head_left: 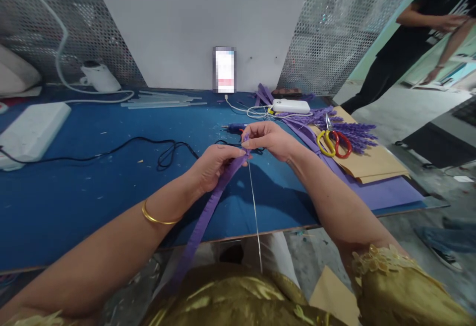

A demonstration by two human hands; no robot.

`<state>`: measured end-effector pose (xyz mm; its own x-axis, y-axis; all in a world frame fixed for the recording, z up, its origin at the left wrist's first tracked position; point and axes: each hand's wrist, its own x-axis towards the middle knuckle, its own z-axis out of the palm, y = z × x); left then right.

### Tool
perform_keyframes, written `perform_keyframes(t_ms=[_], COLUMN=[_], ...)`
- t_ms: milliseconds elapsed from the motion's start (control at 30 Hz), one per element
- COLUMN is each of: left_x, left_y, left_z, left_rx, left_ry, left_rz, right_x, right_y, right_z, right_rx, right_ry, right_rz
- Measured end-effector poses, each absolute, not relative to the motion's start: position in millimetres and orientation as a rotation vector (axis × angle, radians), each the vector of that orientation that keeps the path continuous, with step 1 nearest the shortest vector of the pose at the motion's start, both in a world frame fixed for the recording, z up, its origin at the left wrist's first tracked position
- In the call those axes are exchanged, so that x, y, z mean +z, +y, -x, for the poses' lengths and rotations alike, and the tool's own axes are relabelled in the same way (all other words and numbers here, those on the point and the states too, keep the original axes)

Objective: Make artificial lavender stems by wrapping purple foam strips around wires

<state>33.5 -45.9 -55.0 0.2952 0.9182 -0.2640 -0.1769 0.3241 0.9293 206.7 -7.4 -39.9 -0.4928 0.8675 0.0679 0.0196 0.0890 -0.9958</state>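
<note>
A long purple strip (215,197) runs from my lap up to my fingers over the front of the blue table. My left hand (219,165) is closed on its upper part. At the strip's top end, my right hand (266,139) pinches the purple material, its fingertips close to my left thumb. A thin white wire (254,202) hangs from between my hands down to my lap. Just behind my right hand lies a blue glue gun (236,128), partly hidden.
Red-and-yellow scissors (332,143), purple flower sprigs (357,135) and brown paper (375,165) lie at the right. A phone (224,70) leans at the back. Clear sticks (163,100) and a black cord (148,139) lie left. A person (409,33) stands beyond.
</note>
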Motion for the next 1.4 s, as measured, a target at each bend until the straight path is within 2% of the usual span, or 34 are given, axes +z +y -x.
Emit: perform_keyframes(t_ms=[900,1133,1267,1400], left_x=[-61,-57,-56,-53], left_y=[-45,-37,-27,-23], left_z=[-34,-29,-23,-19], left_rx=[0.876,1.088,1.215,1.173], left_ry=[1.065,1.049,1.01,1.015], left_rz=[-0.988,-0.846,-0.793,-0.737], right_x=[-48,-51,-51,-53], right_y=[-6,-5,-8,-14], right_z=[-200,-198,-195,-188], right_rx=[1.462,1.278,1.37,1.423], right_ry=[-1.663,-1.609,-1.723,-1.777], right_rz=[0.881,1.039,1.137,1.083])
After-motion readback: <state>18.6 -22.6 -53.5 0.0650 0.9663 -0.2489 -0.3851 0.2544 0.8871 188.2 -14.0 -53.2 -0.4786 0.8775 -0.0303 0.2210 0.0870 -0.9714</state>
